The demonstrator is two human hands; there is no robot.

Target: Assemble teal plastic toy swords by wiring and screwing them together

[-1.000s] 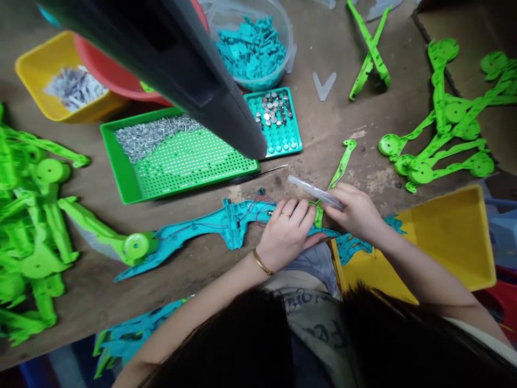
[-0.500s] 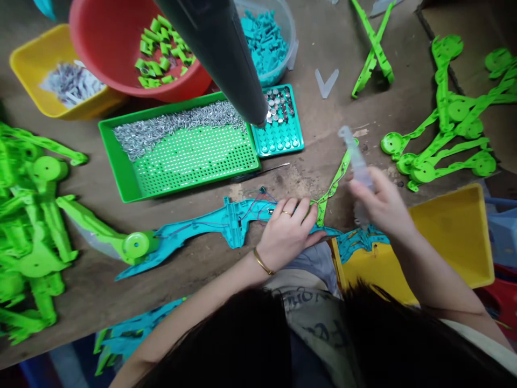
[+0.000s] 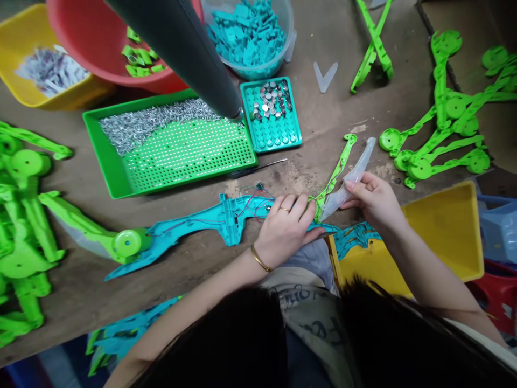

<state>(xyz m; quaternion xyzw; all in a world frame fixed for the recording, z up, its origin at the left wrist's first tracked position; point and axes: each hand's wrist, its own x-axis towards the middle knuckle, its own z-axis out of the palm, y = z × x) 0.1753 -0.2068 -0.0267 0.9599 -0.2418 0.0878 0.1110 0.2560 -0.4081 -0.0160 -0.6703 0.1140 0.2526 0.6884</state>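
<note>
My left hand (image 3: 287, 223) is closed over the right part of a long blue plastic half-shell (image 3: 194, 218) with thin wires along it. At the shell's left end a green arm with a round hub (image 3: 130, 243) is joined. A slim green plastic arm (image 3: 338, 167) slants up from beside my left fingers, a wire along it. My right hand (image 3: 374, 202) pinches a translucent curved plastic piece (image 3: 356, 171) by its edge. The piece's lower end lies over the base of the slim green arm; whether they touch I cannot tell.
Behind are a green basket of screws (image 3: 181, 156), a small teal tray of metal discs (image 3: 272, 126), a screwdriver (image 3: 262, 167) and a tub of blue pieces (image 3: 250, 40). A dark grey pole (image 3: 181, 48) crosses above the basket. Green parts (image 3: 28, 215) heap left; a yellow bin (image 3: 440, 237) stands right.
My right hand has turned the translucent piece and brought its lower end toward the slim green arm beside my left hand. My left hand keeps its hold on the blue half-shell.
</note>
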